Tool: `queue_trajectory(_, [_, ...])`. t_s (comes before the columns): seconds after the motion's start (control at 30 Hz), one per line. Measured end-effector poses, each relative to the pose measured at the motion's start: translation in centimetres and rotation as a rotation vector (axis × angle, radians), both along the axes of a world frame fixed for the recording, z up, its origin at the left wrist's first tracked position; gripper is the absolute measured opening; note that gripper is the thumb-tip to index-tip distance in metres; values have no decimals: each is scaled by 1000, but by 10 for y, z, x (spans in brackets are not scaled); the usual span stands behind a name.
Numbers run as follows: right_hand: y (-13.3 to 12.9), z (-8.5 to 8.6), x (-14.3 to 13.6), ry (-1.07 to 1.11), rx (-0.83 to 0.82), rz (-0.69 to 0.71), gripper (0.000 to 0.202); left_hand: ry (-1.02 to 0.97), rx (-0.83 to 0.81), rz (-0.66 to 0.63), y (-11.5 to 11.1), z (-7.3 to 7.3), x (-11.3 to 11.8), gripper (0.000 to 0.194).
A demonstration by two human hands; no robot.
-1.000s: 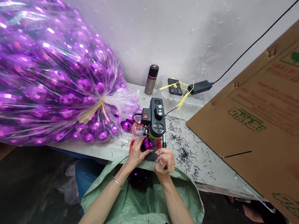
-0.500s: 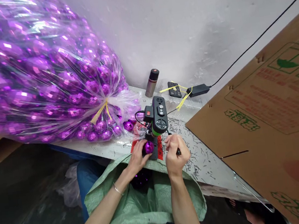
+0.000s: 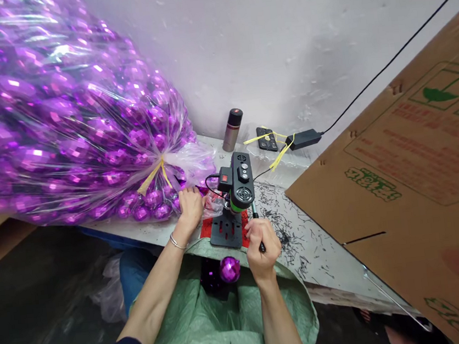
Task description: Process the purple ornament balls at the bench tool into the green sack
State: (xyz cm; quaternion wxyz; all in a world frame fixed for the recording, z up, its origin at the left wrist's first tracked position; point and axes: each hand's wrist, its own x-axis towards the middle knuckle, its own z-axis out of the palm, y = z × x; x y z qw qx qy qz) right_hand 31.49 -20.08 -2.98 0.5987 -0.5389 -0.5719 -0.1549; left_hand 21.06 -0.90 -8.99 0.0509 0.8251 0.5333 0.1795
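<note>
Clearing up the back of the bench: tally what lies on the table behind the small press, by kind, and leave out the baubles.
Flask: 1
Black remote-like pad: 1
Power adapter: 1
Yellow ties: cannot count, tangled
Total counted: 3

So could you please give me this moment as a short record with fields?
left hand: resting on loose purple balls at the mouth of the clear bag
right hand: closed on the lever handle of the small bench drill
drill base plate: bare, nothing on it
single purple ball: in the opening of the green sack, below the table edge
table: scattered with dark shavings
behind the drill: a canister and a power adapter
right side: cardboard sheet
</note>
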Motion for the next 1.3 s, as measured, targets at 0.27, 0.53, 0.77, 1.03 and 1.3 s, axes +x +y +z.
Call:
queue_trajectory(0.27, [0, -3, 0, 3, 7, -4, 29, -7, 41, -228, -30, -20, -18, 44])
queue_trajectory(0.53, [1, -4, -1, 9, 14, 1, 29, -198, -61, -332, -20, -22, -23, 49])
queue_trajectory(0.77, [1, -2, 2, -10, 17, 18, 28, -1121, -562, -243, -45, -3, -33, 63])
queue_trajectory(1.03, [0, -2, 4, -33, 7, 22, 28, -1229, -772, -166, -104, -37, -16, 60])
queue_trajectory(1.3, [-2, -3, 6, -76, -18, 10, 26, -854, -270, -235, -98, -55, 5, 45])
